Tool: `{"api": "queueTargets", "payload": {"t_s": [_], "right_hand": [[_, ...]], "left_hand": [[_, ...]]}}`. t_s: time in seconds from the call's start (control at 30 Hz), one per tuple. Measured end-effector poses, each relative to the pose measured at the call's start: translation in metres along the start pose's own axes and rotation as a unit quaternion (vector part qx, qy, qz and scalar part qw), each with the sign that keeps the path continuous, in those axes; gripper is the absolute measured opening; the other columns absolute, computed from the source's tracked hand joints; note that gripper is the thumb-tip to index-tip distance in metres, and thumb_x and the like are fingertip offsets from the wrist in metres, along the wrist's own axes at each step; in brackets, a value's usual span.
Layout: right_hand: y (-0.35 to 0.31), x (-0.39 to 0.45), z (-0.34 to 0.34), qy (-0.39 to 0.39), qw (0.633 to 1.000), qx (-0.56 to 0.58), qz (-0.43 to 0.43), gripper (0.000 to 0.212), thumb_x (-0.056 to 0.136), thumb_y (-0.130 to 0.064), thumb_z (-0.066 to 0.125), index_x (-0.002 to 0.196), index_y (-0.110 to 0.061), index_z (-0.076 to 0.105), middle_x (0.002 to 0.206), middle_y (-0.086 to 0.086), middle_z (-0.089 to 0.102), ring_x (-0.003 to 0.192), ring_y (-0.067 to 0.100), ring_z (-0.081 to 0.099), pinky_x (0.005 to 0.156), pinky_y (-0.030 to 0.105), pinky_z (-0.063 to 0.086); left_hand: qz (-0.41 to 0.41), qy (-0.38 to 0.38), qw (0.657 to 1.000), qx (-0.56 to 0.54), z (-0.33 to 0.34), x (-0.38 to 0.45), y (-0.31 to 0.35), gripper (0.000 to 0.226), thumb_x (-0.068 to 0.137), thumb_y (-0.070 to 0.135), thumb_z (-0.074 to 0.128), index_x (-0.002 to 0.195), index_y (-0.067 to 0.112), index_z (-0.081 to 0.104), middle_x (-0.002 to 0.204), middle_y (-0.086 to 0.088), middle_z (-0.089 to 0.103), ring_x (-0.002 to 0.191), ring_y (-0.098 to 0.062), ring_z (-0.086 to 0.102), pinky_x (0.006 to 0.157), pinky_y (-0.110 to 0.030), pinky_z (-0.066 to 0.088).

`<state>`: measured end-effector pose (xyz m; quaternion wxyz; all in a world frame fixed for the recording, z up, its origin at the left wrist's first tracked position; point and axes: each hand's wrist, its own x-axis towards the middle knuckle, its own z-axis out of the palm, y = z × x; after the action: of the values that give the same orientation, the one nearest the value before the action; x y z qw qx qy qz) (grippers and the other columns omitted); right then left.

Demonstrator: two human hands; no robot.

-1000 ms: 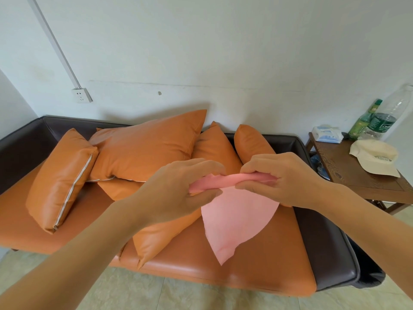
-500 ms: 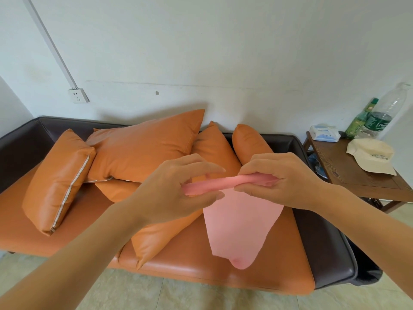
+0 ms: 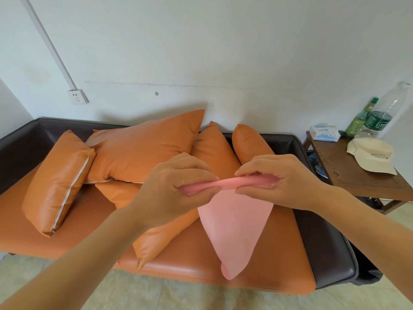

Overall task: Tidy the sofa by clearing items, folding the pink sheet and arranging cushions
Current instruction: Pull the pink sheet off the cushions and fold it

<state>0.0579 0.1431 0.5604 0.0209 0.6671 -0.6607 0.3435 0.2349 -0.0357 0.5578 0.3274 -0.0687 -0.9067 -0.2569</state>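
Head view: the pink sheet [image 3: 234, 229] is held in the air above the right half of the sofa [image 3: 330, 242], its top edge bunched into a roll and its lower part hanging to a rounded point near the sofa's front edge. The left hand [image 3: 172, 193] is curled round the roll's left end, which is pinched between thumb and fingers. The right hand [image 3: 283, 180] pinches the right end in the same way. The 2 hands are near each other, with a short span of roll showing between them.

5 orange cushions are seen on the seat. A zipped cushion [image 3: 58, 182] leans at the left end, a large cushion [image 3: 145, 146] rests against the back edge, and 2 upright cushions [image 3: 214, 146] stand toward the back right corner. A long cushion [image 3: 156, 236] lies across the middle, its corner overhanging the front edge, just beside the hanging sheet and partly hidden by the left forearm.

Bare orange seat is visible under the sheet and at the front left. Beside the sofa's right arm, a wooden side table [image 3: 357, 182] carries a tissue pack [image 3: 324, 133], 2 bottles [image 3: 377, 117] and a cream cap [image 3: 371, 155].
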Motion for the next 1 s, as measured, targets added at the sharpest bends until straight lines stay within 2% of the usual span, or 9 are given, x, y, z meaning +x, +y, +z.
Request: {"api": "queueTargets", "payload": {"t_s": [0.1,0.17,0.33,0.43,0.53,0.63,0.77,0.87,1.0], "right_hand": [[0.001,-0.003,0.002,-0.031,0.999,0.002,0.011,0.034,0.083,-0.046,0.064,0.104,-0.021,0.071,0.09,-0.019,0.066,0.078,0.002,0.06,0.066,0.025,0.049],[0.002,-0.003,0.003,-0.035,0.999,-0.004,0.004,0.032,0.085,-0.044,0.063,0.105,-0.02,0.071,0.089,-0.019,0.066,0.078,0.002,0.06,0.065,0.026,0.049],[0.0,-0.001,0.002,-0.022,1.0,-0.006,-0.009,0.03,0.086,-0.04,0.063,0.105,-0.018,0.071,0.09,-0.016,0.065,0.076,0.002,0.058,0.064,0.023,0.048],[-0.001,-0.001,0.002,-0.017,1.0,-0.008,-0.016,0.028,0.086,-0.038,0.064,0.103,-0.017,0.071,0.089,-0.016,0.065,0.074,0.0,0.057,0.063,0.021,0.047],[-0.001,0.0,0.001,-0.013,1.0,-0.008,-0.023,0.026,0.086,-0.036,0.066,0.102,-0.016,0.071,0.088,-0.016,0.064,0.072,-0.001,0.055,0.062,0.018,0.045],[-0.001,0.0,0.0,-0.011,1.0,-0.007,-0.027,0.025,0.086,-0.035,0.066,0.101,-0.015,0.071,0.086,-0.013,0.065,0.071,0.003,0.057,0.061,0.022,0.046],[-0.001,0.0,-0.001,-0.004,1.0,-0.01,-0.029,0.025,0.085,-0.034,0.066,0.1,-0.015,0.072,0.086,-0.013,0.066,0.072,0.002,0.058,0.061,0.021,0.046],[-0.001,0.0,0.001,0.009,0.999,-0.006,-0.037,0.023,0.085,-0.031,0.067,0.1,-0.013,0.072,0.085,-0.011,0.066,0.07,0.005,0.058,0.06,0.024,0.047],[-0.003,0.004,0.002,0.019,0.999,-0.005,-0.038,0.023,0.084,-0.029,0.066,0.099,-0.012,0.072,0.084,-0.011,0.066,0.069,0.002,0.056,0.06,0.019,0.046]], "left_hand": [[0.008,0.006,1.0,-0.003,0.0,0.0,0.0,0.015,0.082,0.021,0.073,0.09,0.009,0.076,0.089,0.003,0.069,0.08,-0.015,0.063,0.069,-0.031,0.05],[0.012,-0.007,1.0,-0.006,0.0,0.0,0.001,0.014,0.082,0.021,0.072,0.089,0.009,0.075,0.088,0.003,0.068,0.079,-0.011,0.063,0.068,-0.027,0.051],[-0.141,-0.032,0.986,-0.08,0.0,-0.008,-0.006,0.026,0.078,0.045,0.072,0.098,0.028,0.071,0.092,0.016,0.069,0.083,-0.003,0.064,0.075,-0.031,0.054],[-0.126,-0.039,0.989,-0.062,0.003,-0.008,-0.007,0.029,0.078,0.046,0.072,0.102,0.03,0.068,0.097,0.019,0.065,0.087,-0.003,0.062,0.078,-0.029,0.052],[-0.117,-0.035,0.989,-0.083,0.006,-0.008,-0.007,0.025,0.077,0.038,0.074,0.1,0.033,0.064,0.095,0.022,0.062,0.087,-0.001,0.06,0.077,-0.024,0.049],[-0.103,-0.024,0.991,-0.082,0.009,-0.008,-0.008,0.026,0.076,0.03,0.074,0.099,0.019,0.069,0.094,0.023,0.059,0.085,-0.001,0.059,0.075,-0.023,0.047],[0.007,-0.006,0.999,-0.032,0.012,-0.002,-0.004,0.012,0.077,0.013,0.07,0.081,0.002,0.066,0.083,0.001,0.061,0.075,-0.016,0.058,0.065,-0.027,0.046],[0.023,-0.005,0.999,-0.037,0.013,0.0,-0.002,0.01,0.079,0.01,0.066,0.08,0.0,0.064,0.082,-0.002,0.06,0.073,-0.019,0.057,0.062,-0.031,0.046],[0.032,-0.013,0.999,-0.024,0.015,0.001,-0.003,0.008,0.078,0.007,0.064,0.08,-0.001,0.061,0.081,-0.002,0.057,0.071,-0.021,0.053,0.059,-0.035,0.044]]}}
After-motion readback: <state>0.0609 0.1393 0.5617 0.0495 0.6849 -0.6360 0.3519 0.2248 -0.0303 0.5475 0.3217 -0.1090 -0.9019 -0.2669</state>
